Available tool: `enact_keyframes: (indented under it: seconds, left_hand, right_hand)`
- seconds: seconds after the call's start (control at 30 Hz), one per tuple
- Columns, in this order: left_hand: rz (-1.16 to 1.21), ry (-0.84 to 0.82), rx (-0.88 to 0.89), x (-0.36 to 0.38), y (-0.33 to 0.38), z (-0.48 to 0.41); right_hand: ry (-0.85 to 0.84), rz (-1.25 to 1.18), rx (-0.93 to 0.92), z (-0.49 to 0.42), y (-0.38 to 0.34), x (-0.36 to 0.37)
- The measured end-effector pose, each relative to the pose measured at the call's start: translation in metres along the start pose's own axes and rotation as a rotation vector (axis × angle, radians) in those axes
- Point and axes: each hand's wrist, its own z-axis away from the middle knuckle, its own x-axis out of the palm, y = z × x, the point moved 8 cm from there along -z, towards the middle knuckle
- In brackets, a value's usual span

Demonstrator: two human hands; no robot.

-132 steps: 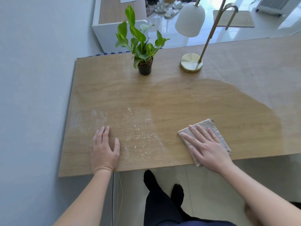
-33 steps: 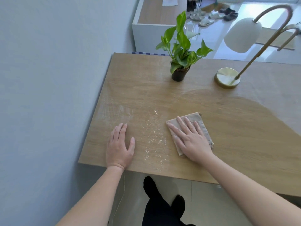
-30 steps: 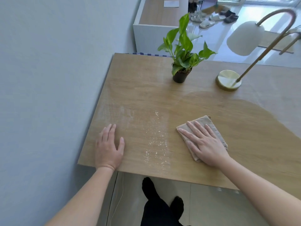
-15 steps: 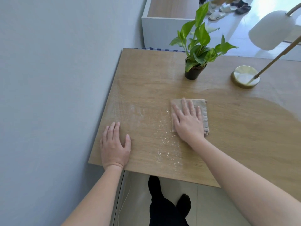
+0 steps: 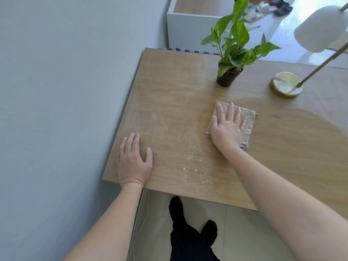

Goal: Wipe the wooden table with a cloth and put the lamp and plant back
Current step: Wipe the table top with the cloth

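Note:
My right hand (image 5: 227, 127) presses flat on a folded beige cloth (image 5: 248, 121) near the middle of the wooden table (image 5: 169, 87). My left hand (image 5: 133, 162) lies flat, fingers apart, on the table's near left corner. White crumbs (image 5: 192, 161) and dusty streaks lie between the two hands. A darker damp patch spreads to the right of the cloth. A green plant in a black pot (image 5: 227, 80) stands behind the cloth. The lamp's brass base (image 5: 286, 84) sits to its right, its white shade (image 5: 320, 29) hanging above.
A grey wall (image 5: 66, 91) runs along the table's left edge. A white cabinet (image 5: 190, 25) stands beyond the far edge, with shoes on the shiny floor behind. My legs in black (image 5: 188, 232) stand below the near edge, beside a thin white cord (image 5: 143, 221).
My right hand has slid the cloth away from me toward the plant, then slightly to the right. My left hand stays flat on the near left corner. The view has shifted left.

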Motion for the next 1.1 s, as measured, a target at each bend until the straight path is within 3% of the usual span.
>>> enact_keyframes:
  seconds: [0.1, 0.23, 0.37, 0.5, 0.63, 0.7, 0.9, 1.1]
  left_hand:
    - [-0.003, 0.003, -0.001, 0.001, -0.001, 0.001]
    - [-0.005, 0.009, 0.000, -0.001, 0.000, 0.003]
    - [-0.005, 0.008, -0.001, -0.001, 0.001, 0.003]
    - [0.006, 0.015, -0.001, -0.002, 0.002, 0.002]
    - [0.009, 0.015, -0.006, -0.001, -0.001, 0.003]
    - [0.007, 0.017, -0.012, -0.001, -0.001, 0.004]
    - [0.002, 0.025, -0.010, -0.001, -0.001, 0.003]
    - [0.002, 0.018, -0.017, -0.003, 0.000, 0.005]
  right_hand:
    - [-0.015, -0.019, 0.004, 0.012, -0.032, 0.016]
    - [-0.071, 0.011, -0.365, 0.065, -0.040, 0.028]
    - [-0.146, 0.117, -0.621, 0.087, 0.013, 0.016]
    - [-0.067, 0.119, -0.468, 0.044, 0.039, -0.008]
    - [-0.014, 0.012, -0.095, 0.020, 0.001, 0.008]
    - [-0.026, -0.001, -0.036, 0.026, -0.029, 0.020]
    - [-0.073, -0.048, -0.299, 0.109, -0.093, 0.061]
    - [-0.135, 0.050, -0.520, 0.184, -0.028, 0.066]
